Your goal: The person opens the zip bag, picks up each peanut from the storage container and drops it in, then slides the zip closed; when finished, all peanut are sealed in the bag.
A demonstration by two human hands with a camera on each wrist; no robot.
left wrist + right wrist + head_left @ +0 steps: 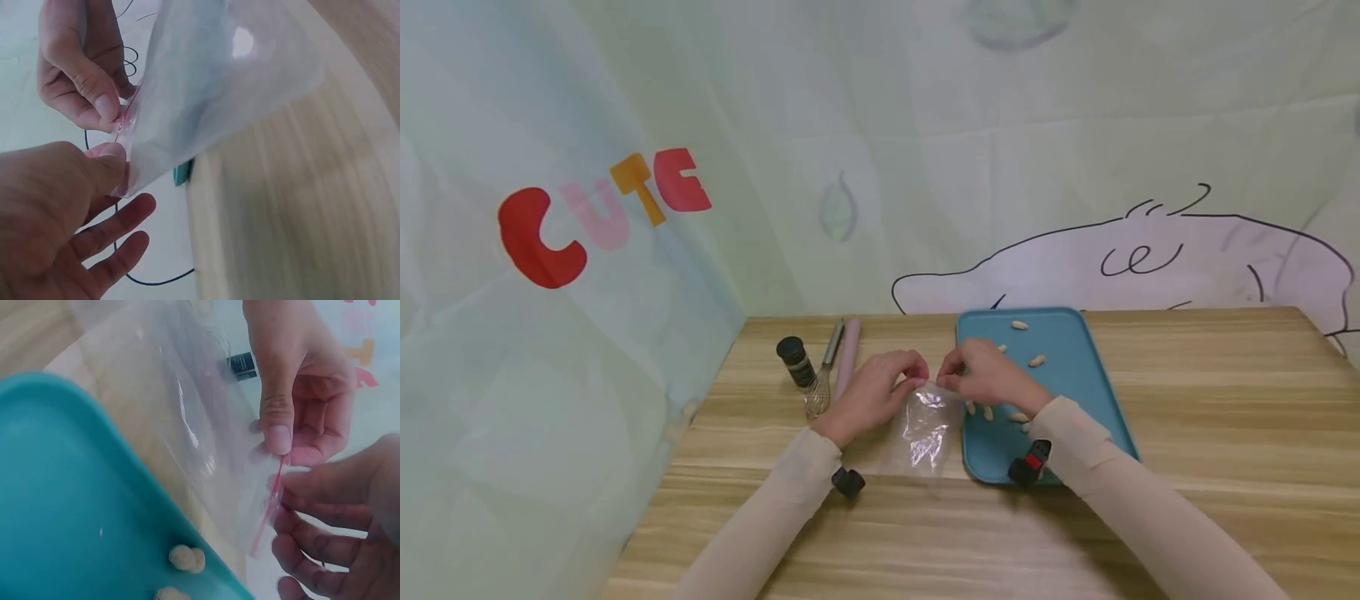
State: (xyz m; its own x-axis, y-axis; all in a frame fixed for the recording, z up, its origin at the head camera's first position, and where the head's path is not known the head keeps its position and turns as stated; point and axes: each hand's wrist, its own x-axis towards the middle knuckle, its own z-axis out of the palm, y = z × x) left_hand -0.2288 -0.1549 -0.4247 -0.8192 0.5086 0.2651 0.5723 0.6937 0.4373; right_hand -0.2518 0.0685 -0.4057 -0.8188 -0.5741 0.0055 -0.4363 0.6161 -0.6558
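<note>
Pinching a clear plastic bag (pixel 928 429) by its thin red strip (pixel 269 509), left hand (pixel 876 389) and right hand (pixel 990 375) are both closed thumb-to-finger, right by a blue rectangular tray (pixel 1063 408).

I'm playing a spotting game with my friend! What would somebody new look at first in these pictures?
Probably the big colourful letters spelling CUTE, on the backdrop at the left. Then the bright blue tray holding peanuts, on the wooden table. By the tray's left side, left fingers and right fingers pinch the red-lined edge of a clear bag.
</note>
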